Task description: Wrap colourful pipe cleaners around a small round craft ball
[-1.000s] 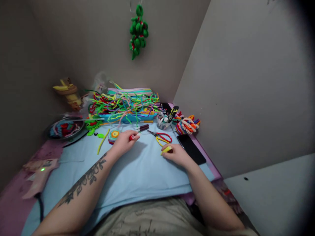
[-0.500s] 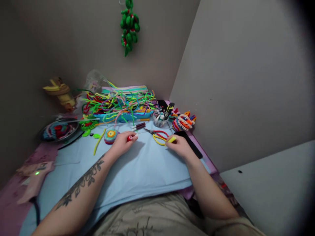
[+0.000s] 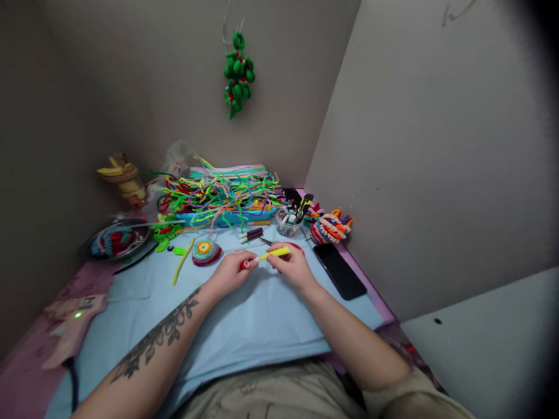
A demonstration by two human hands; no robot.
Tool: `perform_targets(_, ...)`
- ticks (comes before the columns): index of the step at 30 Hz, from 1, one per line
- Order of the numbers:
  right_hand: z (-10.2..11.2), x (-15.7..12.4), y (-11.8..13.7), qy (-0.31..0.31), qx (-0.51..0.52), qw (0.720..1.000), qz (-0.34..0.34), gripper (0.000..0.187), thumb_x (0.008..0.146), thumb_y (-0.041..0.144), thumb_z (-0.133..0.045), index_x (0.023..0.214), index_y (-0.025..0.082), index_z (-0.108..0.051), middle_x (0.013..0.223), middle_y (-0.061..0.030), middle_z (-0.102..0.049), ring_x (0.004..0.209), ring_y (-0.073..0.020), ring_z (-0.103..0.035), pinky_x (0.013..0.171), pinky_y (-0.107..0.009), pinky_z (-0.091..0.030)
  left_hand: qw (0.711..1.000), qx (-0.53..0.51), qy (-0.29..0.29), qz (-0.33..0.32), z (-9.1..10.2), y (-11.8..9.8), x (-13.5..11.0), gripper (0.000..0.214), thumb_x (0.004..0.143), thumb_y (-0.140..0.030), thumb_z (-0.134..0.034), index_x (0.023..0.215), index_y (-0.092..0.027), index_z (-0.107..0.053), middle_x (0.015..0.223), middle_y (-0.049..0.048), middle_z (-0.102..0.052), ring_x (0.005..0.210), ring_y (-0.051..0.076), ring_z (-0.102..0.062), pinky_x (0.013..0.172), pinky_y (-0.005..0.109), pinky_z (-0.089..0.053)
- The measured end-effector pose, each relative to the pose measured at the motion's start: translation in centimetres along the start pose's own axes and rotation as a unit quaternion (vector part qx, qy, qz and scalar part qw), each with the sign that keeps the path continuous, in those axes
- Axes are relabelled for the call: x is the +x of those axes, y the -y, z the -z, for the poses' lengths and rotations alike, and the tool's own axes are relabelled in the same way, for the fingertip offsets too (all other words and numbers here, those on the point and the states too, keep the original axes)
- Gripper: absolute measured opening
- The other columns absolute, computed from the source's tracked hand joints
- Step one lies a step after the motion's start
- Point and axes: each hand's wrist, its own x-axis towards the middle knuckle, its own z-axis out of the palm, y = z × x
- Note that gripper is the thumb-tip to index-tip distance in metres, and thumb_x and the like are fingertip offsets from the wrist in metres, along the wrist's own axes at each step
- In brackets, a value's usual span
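Note:
My left hand [image 3: 236, 270] is closed around a small red piece [image 3: 245, 265] with a white end; its kind is unclear. In my right hand [image 3: 292, 267] is a yellow pen-shaped tool [image 3: 277, 253], its tapered tip pointing left at the white end. The tip and white end look very close; I cannot tell if they touch. Behind the right hand lie scissors [image 3: 266, 241], their handles mostly hidden. A striped, rounded pipe-cleaner piece [image 3: 206, 251] sits left of my left hand, beside a yellow pipe cleaner [image 3: 183, 262].
A blue tray [image 3: 227, 219] overflows with pipe cleaners at the back. Beside it stands a clear cup of pens [image 3: 289, 224]. A black phone [image 3: 339, 272] lies at right, dark markers [image 3: 252, 234] in the middle, and a pink glue gun [image 3: 76, 329] with a green light at left.
My right hand has moved left, bringing the yellow tool to the piece in my left hand and covering most of the scissor handles. The phone is now fully uncovered. The view has shifted slightly.

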Motion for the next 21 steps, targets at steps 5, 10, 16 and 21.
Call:
perform_targets(5,-0.2,0.4,-1.3,0.029,-0.027,0.999,0.008,0.026,0.067,0.036,-0.068,0.083,0.017,-0.062,0.064,0.0003,-0.059,0.058,-0.0121,-0.052,0.052,-0.023,-0.039,0.999,0.031,0.026,-0.005,0.0,0.3,-0.1,0.027,0.089,-0.029,-0.041,0.089,-0.018,-0.064,0.086,0.0064,-0.067,0.079,0.017,-0.059,0.072,0.028,-0.044)
perform_targets(10,-0.9,0.6,-1.6,0.042,-0.010,0.999,0.001,0.022,0.066,0.032,-0.068,0.080,0.017,-0.063,0.058,0.0024,-0.056,0.051,-0.0105,-0.049,0.047,-0.022,-0.037,0.999,0.050,0.012,-0.015,-0.7,0.0,-0.4,0.026,0.089,-0.026,-0.039,0.078,-0.017,-0.061,0.076,0.0057,-0.063,0.072,0.017,-0.056,0.066,0.027,-0.042)
perform_targets(16,0.3,2.1,-0.6,0.043,0.010,0.999,0.000,0.030,0.069,0.040,-0.065,0.087,0.017,-0.061,0.058,0.0031,-0.055,0.048,-0.0104,-0.049,0.047,-0.023,-0.039,0.997,0.044,-0.068,0.020,-1.3,-0.7,1.7,0.029,0.089,-0.028,-0.038,0.074,-0.017,-0.060,0.073,0.0043,-0.062,0.070,0.016,-0.056,0.066,0.026,-0.041)
perform_targets(21,6.1,6.9,2.3,-0.119,-0.210,0.967,0.083,0.037,0.078,0.033,-0.054,0.108,0.014,-0.060,0.075,-0.0033,-0.064,0.066,-0.0153,-0.058,0.065,-0.027,-0.047,0.967,0.194,-0.078,0.145,0.5,1.0,3.5,0.030,0.089,-0.031,-0.038,0.092,-0.016,-0.064,0.090,0.0107,-0.067,0.081,0.023,-0.061,0.069,0.031,-0.043)
